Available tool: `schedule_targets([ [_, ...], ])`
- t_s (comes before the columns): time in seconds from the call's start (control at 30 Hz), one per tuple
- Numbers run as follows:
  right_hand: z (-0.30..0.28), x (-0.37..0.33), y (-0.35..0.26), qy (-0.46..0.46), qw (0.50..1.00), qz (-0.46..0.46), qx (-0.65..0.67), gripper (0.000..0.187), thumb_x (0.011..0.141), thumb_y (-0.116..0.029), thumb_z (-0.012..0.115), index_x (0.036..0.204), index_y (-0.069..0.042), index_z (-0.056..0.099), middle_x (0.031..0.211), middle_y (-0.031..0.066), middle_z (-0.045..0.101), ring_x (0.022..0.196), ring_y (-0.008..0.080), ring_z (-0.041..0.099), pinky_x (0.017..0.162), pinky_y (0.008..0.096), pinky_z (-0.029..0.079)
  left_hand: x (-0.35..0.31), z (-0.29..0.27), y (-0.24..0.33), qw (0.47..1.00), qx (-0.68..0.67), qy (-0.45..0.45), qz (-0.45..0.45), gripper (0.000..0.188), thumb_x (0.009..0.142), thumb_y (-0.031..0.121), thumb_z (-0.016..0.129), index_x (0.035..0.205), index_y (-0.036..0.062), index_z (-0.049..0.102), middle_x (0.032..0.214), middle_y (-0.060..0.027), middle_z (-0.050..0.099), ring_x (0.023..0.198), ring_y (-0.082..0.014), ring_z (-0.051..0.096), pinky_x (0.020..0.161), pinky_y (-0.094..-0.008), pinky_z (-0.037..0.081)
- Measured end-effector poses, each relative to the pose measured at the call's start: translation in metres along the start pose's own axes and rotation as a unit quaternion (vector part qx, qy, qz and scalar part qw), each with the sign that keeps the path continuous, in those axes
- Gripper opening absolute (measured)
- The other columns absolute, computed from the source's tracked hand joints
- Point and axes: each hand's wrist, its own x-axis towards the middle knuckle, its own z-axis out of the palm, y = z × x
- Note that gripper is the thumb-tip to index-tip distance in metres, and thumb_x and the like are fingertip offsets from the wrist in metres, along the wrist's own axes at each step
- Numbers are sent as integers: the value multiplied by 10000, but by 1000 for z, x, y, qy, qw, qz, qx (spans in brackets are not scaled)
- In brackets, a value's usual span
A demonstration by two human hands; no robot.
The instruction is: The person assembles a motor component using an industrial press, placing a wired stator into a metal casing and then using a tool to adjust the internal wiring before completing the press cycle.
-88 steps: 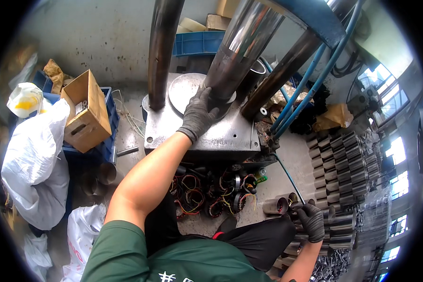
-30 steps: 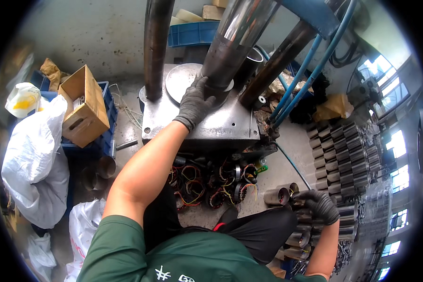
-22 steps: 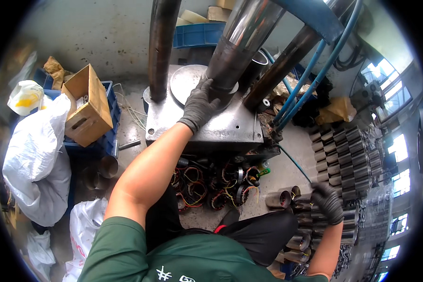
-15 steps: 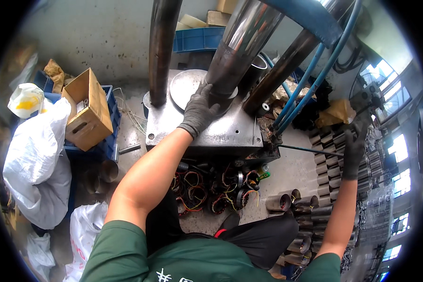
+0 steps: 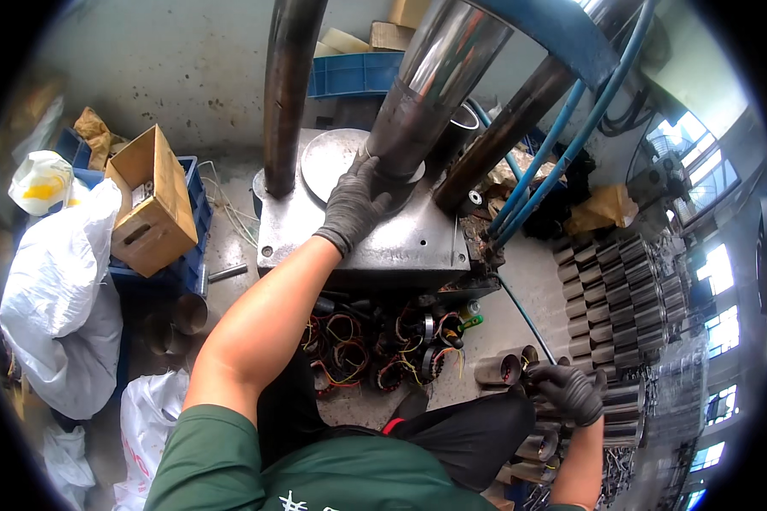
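My gloved left hand (image 5: 354,204) rests with stretched fingers, thumb apart, against the near lower side of a dark grey metal sleeve (image 5: 405,128). That sleeve stands around or directly beneath the shiny press ram (image 5: 453,47); which of these, I cannot tell. Below it is the steel press bed (image 5: 358,249), with a round plate (image 5: 322,166) on top. Low on the right, my gloved right hand (image 5: 569,393) is closed at the end of a thin lever rod (image 5: 527,315), which runs from the press's right side; the grip itself is partly hidden.
Wired stator coils (image 5: 349,341) lie on the floor before the press. Stacked metal sleeves (image 5: 601,289) stand at the right. Blue hoses (image 5: 562,170) and dark press columns (image 5: 290,102) rise around the bed. A cardboard box (image 5: 155,209) and white sacks (image 5: 60,298) are left.
My right hand has come down and toward my body, and the lever rod has swung down with it. My left hand keeps its place against the sleeve.
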Motion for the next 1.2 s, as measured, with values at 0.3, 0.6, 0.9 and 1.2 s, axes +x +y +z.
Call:
schedule_targets([
  [0.3,-24,9,-25,42,988,116,89,287,923,-76,676,1185,35,712,1046,123,766,966,183,720,878,329,577,1,1,-6,1000,9,4,4,760,846,104,799,1525,38,463,1532,-185,504,1358,-365,542,1158,-421,460],
  [0.6,6,-1,22,19,998,27,56,175,836,-85,655,969,-34,756,850,170,740,815,317,724,793,382,564,1,3,-11,1000,-4,9,12,748,852,106,794,1523,40,471,1520,-186,516,1296,-350,588,1104,-395,497],
  [0.9,-3,2,3,1,997,69,41,174,873,-105,699,1006,-8,756,883,175,752,790,296,741,759,387,580,0,-1,-9,1000,14,5,8,738,857,118,788,1516,23,471,1528,-199,511,1391,-379,522,1197,-415,421],
  [1.2,-27,13,-19,53,990,91,93,329,912,1,628,1229,0,720,1080,123,762,901,174,713,844,322,581,1,-1,-10,1000,-10,8,15,721,854,100,779,1505,15,482,1507,-215,530,1386,-382,529,1200,-419,416],
])
